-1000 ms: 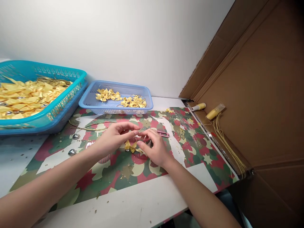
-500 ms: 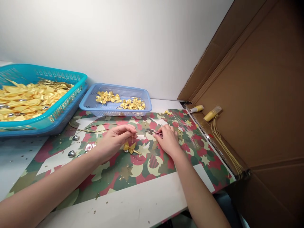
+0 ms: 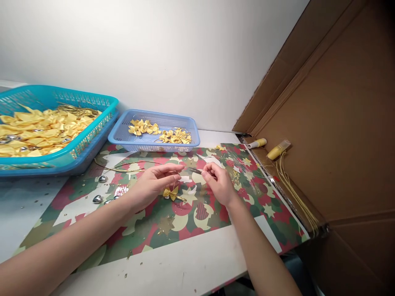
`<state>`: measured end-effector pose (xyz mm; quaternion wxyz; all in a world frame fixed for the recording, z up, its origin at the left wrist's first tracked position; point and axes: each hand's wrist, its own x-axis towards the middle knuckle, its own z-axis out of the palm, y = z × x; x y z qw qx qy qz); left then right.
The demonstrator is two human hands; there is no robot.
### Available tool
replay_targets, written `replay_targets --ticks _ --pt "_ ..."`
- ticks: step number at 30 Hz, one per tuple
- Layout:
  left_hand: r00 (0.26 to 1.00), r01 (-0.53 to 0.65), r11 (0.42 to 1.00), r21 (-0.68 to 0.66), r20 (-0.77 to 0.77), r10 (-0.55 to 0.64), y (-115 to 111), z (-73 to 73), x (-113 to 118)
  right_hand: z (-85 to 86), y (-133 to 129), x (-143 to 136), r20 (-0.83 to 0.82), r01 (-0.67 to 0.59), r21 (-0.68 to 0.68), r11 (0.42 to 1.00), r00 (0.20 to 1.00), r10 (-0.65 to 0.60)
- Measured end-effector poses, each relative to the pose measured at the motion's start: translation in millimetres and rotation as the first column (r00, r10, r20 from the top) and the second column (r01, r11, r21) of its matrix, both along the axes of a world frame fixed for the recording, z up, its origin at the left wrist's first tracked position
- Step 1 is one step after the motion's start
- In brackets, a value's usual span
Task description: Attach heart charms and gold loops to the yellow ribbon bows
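My left hand is over the middle of the patterned sheet, its fingers stretched out and the thumb apart from them. Just below its fingertips is a gold ribbon bow with a silver bead and a gold tail. A thin string runs up from the bow toward the hand; whether the fingers touch it I cannot tell. My right hand is closed around a small pair of snips, whose dark, slightly blurred blades point left toward my left fingertips. The handles are mostly hidden by the fingers.
A turquoise basket at left holds many yellow bows. Behind my hands, a blue basket holds finished-looking bows. Silver hearts and gold cord lie left on the sheet. A cardboard wall with yellow tubes borders the right.
My left thumb and fingers have come apart from a pinch. My right hand has turned and its fingers have curled more around the snips. The view has shifted slightly.
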<state>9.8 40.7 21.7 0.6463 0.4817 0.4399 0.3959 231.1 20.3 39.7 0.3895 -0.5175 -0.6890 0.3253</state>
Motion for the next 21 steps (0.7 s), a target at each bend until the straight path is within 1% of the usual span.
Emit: replay_targets --ticks 3,6,10,13,17,21 --pt "0.998 0.01 0.999 0.044 -0.06 -0.007 0 -1.4 -2 2.5 -3 -1 0.095 -0.013 -0.006 1.0 0.995 0.013" --pt "0.992 0.042 0.994 0.102 -0.122 -0.029 -1 0.0 -3 2.9 -4 -3 0.137 -0.026 -0.026 0.999 0.99 0.03" --pt "0.983 0.098 0.979 0.177 -0.169 -0.068 -3 5.4 -2 2.7 -4 -5 0.15 -0.047 -0.046 0.998 0.987 0.054" --pt "0.982 0.139 0.967 0.213 -0.154 -0.107 -5 9.5 -1 1.6 -5 -7 0.151 -0.069 -0.06 0.996 0.986 0.078" --pt "0.982 0.16 0.955 0.249 -0.136 -0.129 -6 12.2 1 -1.3 -5 -9 0.127 -0.109 -0.073 0.991 0.985 0.117" --pt "0.977 0.181 0.947 0.266 -0.161 -0.142 -7 12.8 2 -4.5 -5 -11 0.1 -0.138 -0.092 0.986 0.984 0.147"
